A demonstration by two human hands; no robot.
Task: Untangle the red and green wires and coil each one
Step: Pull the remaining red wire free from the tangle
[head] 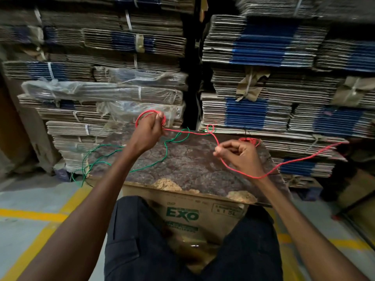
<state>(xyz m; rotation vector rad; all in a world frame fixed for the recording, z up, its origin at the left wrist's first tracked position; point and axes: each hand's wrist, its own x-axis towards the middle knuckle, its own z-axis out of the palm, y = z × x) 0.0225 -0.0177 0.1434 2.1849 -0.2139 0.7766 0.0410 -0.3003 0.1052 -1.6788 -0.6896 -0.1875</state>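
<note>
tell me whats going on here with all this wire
A person is sorting out a red wire and a green wire over a slab resting on a cardboard box. The left hand grips a small loop of red wire, and the right hand pinches the same wire further along. The two wires still cross near the slab's far edge, and the green one lies loose, uncoiled.

Both hands (149,126) (241,154) raised, fingers curled
</note>
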